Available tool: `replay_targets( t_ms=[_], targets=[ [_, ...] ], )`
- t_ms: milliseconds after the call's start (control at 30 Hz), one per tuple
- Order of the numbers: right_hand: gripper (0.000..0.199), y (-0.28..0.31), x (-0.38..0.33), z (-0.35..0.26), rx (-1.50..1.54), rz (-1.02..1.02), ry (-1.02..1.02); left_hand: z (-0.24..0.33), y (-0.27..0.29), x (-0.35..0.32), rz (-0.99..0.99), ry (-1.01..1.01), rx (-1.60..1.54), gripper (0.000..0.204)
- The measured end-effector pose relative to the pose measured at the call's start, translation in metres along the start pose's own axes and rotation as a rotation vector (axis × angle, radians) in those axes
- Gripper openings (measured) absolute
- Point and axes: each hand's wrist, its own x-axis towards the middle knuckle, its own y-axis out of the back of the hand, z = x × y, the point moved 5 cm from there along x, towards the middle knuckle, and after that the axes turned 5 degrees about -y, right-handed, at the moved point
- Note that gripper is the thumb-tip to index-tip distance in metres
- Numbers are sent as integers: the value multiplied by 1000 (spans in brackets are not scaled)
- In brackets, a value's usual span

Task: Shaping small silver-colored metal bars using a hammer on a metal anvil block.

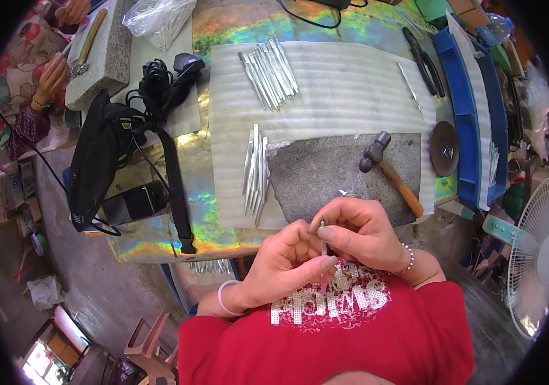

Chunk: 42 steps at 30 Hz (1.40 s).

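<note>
**Hidden in the fingers**

The pink tool (324,273) is mostly covered by the left hand (284,263) and right hand (361,231); its tip is too small to make out. A co-worker's hands (53,77) are cut off at the rim.

The head-worn fisheye camera is looking steeply down from close above the hands. It is facing forward over the workbench (159,244), bending straight edges near the rim.

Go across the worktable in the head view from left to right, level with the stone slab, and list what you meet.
Black bag → black strap → lower bundle of metal strips → grey stone slab → hammer → dark round disc → blue tray.
</note>
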Motion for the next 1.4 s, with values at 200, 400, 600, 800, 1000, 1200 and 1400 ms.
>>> replay_targets(
  t_ms=[200,400,600,800,1000,1200,1400],
  targets=[
    [14,-2,2,0,66,-44,-50,-2,5,-3,-22,-6,3,12],
    [14,-6,4,-2,76,-37,-36,2,4,-5,-22,14,-14,11],
    [13,-10,7,4,122,-68,-98,3,6,-11,-26,-6,-13,10],
    [11,-20,11,10,155,-44,-106,3,9,-22,-8,-7,-63,10],
    [11,-32,15,15,128,-85,-92,3,14,-35,7,-28,-55,11],
    [10,-35,15,20,153,-87,-154,3,18,-39,3,14,-106,12],
    [10,-32,10,25,115,-33,-190,-1,18,-39,-19,54,-110,12]
  ],
)
